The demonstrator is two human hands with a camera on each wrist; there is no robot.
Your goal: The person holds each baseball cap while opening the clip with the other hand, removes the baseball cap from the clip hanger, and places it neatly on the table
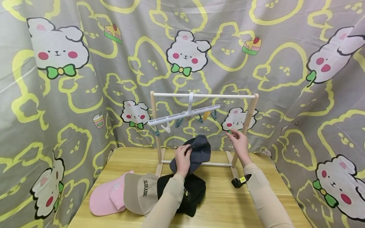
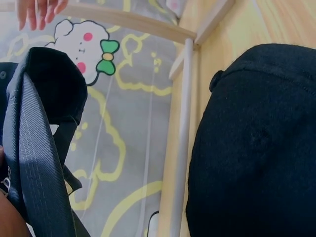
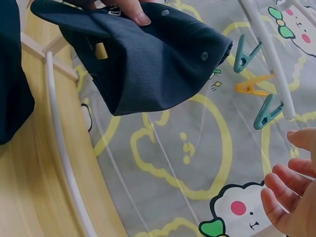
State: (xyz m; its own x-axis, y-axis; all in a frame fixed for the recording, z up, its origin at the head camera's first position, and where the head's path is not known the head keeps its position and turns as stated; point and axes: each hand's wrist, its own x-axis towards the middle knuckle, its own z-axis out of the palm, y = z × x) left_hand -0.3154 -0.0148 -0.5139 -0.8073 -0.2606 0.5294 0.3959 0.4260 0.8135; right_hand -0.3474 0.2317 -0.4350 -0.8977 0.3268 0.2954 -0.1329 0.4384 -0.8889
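My left hand (image 1: 182,159) pinches a dark navy baseball cap (image 1: 200,152) by its edge, holding it up below the hanger. In the right wrist view the navy cap (image 3: 158,64) hangs from the left thumb and fingers, its back strap opening showing. My right hand (image 1: 239,144) is raised to the right of the cap, fingers relaxed and holding nothing; it shows near the clips in the right wrist view. A pale clip hanger (image 1: 171,118) hangs tilted from the rack's top bar, with teal clips (image 3: 266,112), a yellow clip (image 3: 253,85) and a white clip (image 1: 166,128).
A wooden rack (image 1: 154,126) with white bars stands on the wooden table (image 1: 228,205). At the front left lie a pink cap (image 1: 104,196), a beige cap (image 1: 139,193) and a black cap (image 1: 196,193), overlapping in a row. A patterned curtain (image 1: 228,19) surrounds the table.
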